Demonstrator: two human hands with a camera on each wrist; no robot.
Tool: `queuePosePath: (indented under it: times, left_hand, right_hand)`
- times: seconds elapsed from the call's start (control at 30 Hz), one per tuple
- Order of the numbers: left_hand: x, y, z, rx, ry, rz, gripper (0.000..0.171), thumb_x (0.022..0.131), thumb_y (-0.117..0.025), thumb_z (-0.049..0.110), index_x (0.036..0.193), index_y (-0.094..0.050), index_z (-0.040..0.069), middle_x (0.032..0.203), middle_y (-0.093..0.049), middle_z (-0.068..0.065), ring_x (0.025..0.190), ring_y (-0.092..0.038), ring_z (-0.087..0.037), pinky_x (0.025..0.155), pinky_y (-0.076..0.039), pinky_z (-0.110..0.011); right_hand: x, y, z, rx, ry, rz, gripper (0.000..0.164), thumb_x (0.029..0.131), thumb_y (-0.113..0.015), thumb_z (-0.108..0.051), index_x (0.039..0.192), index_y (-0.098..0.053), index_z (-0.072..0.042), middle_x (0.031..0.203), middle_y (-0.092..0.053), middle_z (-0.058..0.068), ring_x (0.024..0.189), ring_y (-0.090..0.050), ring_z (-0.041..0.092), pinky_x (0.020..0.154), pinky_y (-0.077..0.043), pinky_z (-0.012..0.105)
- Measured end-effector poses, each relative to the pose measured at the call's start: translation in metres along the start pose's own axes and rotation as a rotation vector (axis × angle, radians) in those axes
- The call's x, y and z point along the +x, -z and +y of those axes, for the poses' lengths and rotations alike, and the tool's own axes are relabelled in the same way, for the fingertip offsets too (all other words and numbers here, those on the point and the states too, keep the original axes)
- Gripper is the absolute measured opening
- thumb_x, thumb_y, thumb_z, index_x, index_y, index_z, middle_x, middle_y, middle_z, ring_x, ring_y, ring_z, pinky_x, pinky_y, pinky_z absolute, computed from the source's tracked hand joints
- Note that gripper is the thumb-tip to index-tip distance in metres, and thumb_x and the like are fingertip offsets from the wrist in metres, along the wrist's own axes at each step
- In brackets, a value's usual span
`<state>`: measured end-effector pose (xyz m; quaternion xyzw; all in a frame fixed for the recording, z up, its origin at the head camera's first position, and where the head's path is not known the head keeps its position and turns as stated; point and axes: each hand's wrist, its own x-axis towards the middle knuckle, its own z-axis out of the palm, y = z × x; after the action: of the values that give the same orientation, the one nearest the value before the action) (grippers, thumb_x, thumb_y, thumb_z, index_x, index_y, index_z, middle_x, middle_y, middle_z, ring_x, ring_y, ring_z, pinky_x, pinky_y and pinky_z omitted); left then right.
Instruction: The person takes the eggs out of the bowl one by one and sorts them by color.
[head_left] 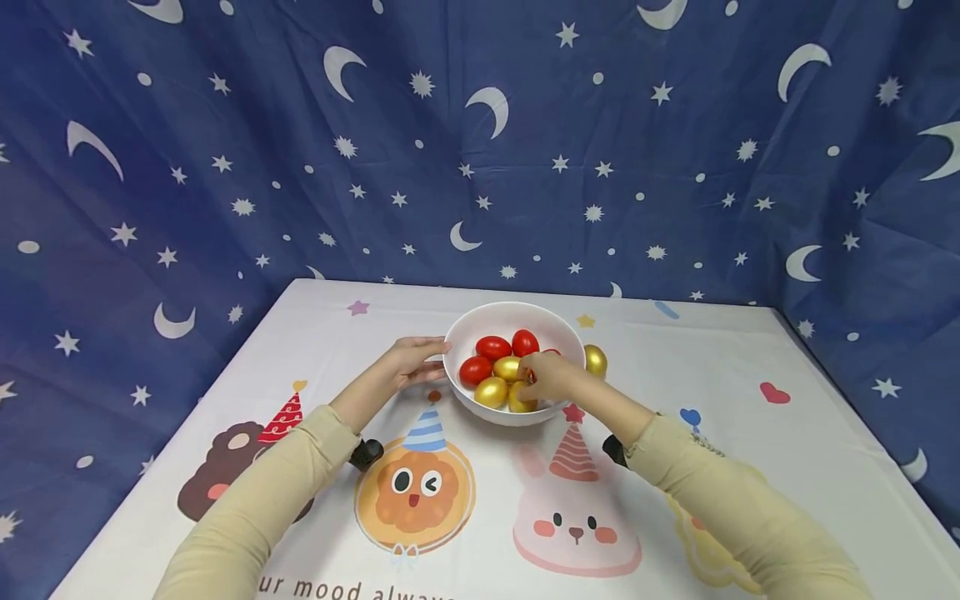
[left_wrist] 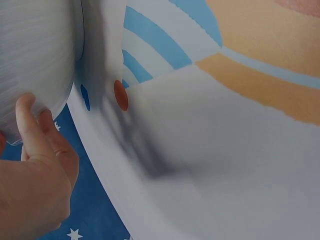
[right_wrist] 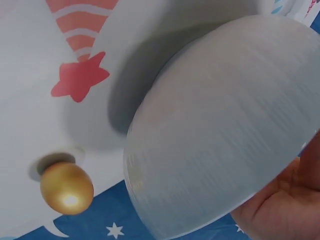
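Observation:
A white bowl (head_left: pixel 467 405) stands on the table with several red eggs (head_left: pixel 492 347) and golden eggs (head_left: pixel 491 392) in it. My left hand (head_left: pixel 408 360) holds the bowl's left side at the rim. In the left wrist view, fingertips (left_wrist: pixel 27 102) press on its outer wall. Over the bowl's right rim reaches my right hand (head_left: pixel 551 377), fingers curled down among the eggs. A bit of red shows between its thumb and finger, where it grips a red egg mostly hidden by the hand. From the right wrist view, the bowl's wall (right_wrist: pixel 220 120) hides the fingertips.
A golden egg (head_left: pixel 596 362) lies on the table just right of the bowl. The white tablecloth (head_left: pixel 690 375) has printed cartoon figures. A blue curtain (head_left: pixel 420 167) with moons and stars stands behind the table and along its sides.

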<state>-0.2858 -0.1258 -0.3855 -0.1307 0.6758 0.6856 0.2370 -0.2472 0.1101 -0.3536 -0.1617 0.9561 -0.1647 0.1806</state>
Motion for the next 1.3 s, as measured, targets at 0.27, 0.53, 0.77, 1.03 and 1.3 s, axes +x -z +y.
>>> queuePosePath:
  times: [0.27,0.53,0.77,1.03,1.3]
  left_hand:
    - [0.0,-0.001,0.0,0.01,-0.002,0.005,0.05,0.094,-0.058,0.017,0.141,-0.044,0.008,0.136,-0.05,-0.019,0.072,-0.064,-0.009,0.066,-0.061,-0.018]
    - [0.0,-0.001,0.002,0.015,-0.001,0.024,0.049,0.093,-0.06,0.017,0.139,-0.046,0.007,0.136,-0.05,-0.018,0.074,-0.063,-0.01,0.067,-0.062,-0.019]
    - [0.0,0.0,0.005,0.034,0.004,0.045,0.05,0.093,-0.061,0.017,0.139,-0.046,0.008,0.137,-0.048,-0.019,0.087,-0.062,-0.016,0.07,-0.062,-0.02]
    - [0.001,-0.003,0.007,0.033,0.008,0.049,0.049,0.093,-0.06,0.016,0.139,-0.046,0.009,0.137,-0.049,-0.019,0.092,-0.061,-0.018,0.07,-0.062,-0.02]
    - [-0.003,-0.002,0.004,0.044,-0.004,0.038,0.051,0.093,-0.059,0.015,0.14,-0.043,0.006,0.138,-0.048,-0.02,0.092,-0.064,-0.019,0.07,-0.062,-0.021]
  right_hand:
    - [0.003,-0.008,-0.004,0.002,-0.023,0.003,0.043,0.082,-0.074,-0.024,0.117,-0.058,-0.005,0.089,-0.061,0.006,0.082,-0.054,0.018,0.068,-0.056,0.019]
    - [0.007,-0.013,-0.006,0.015,-0.027,0.039,0.043,0.08,-0.076,-0.019,0.117,-0.058,-0.005,0.096,-0.063,0.007,0.084,-0.054,0.019,0.075,-0.058,0.023]
    - [0.006,-0.006,-0.007,0.034,-0.015,0.004,0.035,0.081,-0.072,-0.011,0.113,-0.058,-0.006,0.084,-0.057,0.005,0.079,-0.051,0.018,0.06,-0.049,0.016]
    - [-0.001,0.009,0.0,0.015,0.057,0.037,0.03,0.077,-0.071,-0.009,0.104,-0.056,-0.007,0.083,-0.055,0.006,0.08,-0.05,0.02,0.06,-0.045,0.019]
    - [-0.01,0.014,0.003,0.068,0.16,0.129,0.033,0.075,-0.067,-0.003,0.108,-0.059,-0.001,0.08,-0.061,0.008,0.075,-0.053,0.02,0.064,-0.052,0.022]
